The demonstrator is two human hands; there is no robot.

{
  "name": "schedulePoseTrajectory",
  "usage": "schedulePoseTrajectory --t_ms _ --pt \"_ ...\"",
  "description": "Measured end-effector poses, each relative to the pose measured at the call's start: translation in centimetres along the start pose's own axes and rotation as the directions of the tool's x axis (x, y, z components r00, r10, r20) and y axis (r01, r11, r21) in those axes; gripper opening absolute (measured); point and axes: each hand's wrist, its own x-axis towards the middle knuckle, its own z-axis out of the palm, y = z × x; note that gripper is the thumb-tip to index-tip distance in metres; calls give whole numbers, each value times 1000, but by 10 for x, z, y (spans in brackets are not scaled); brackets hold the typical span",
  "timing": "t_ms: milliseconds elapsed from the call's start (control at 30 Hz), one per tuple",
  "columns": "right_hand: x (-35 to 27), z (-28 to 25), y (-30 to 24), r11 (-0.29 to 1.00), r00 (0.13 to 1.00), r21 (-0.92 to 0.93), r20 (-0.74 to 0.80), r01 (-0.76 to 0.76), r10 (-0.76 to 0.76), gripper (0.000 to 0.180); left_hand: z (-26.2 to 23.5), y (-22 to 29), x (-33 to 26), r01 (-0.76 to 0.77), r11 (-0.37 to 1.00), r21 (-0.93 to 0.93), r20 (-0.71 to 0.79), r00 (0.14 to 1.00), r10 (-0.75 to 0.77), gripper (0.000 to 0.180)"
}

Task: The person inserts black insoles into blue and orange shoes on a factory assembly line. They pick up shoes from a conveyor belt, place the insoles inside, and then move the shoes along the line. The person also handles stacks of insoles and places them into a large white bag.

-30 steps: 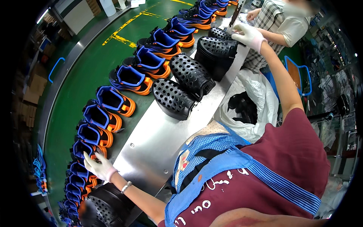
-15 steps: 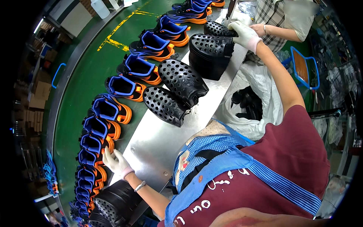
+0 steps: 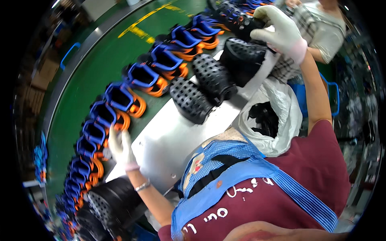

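A green conveyor belt (image 3: 100, 68) sweeps in a curve from the lower left of the frame up to the top centre, and beside it lies a pale grey table (image 3: 169, 140) running from the lower centre toward the upper right. Along the belt's inner edge stands a long row of blue-and-orange shoes (image 3: 120, 100), one after another, their long axes lying across the belt. On the table, near the upper centre, sit black perforated clogs (image 3: 201, 90) in a loose cluster, and a second stack of black clogs (image 3: 108, 205) fills the lower left corner. A white plastic bag (image 3: 277, 116) with dark pieces inside rests at the table's right edge, between the clogs and the person's maroon-sleeved upper arm. The right hand (image 3: 281, 32), in a white glove, reaches far up to the upper right of the frame and closes its fingers over the top of a black clog (image 3: 245, 52), whose long axis runs toward the lower left; this hand is the one at that clog, with the other perforated clogs just beside it and another person's checked shirt (image 3: 317, 32) close behind. The left hand (image 3: 120, 146), also gloved, lies at the left of the frame with fingers extended and together, gripping nothing, just beside the shoe row at the belt's edge.
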Motion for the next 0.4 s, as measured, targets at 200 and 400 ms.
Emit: schedulePoseTrajectory --t_ms 200,400 --pt "21 55 -168 793 788 432 249 430 -563 40 41 85 -1 233 605 -762 421 888 187 92" --pt "32 117 -257 810 671 428 463 402 -578 40 4 60 -21 290 373 -881 324 945 31 77"
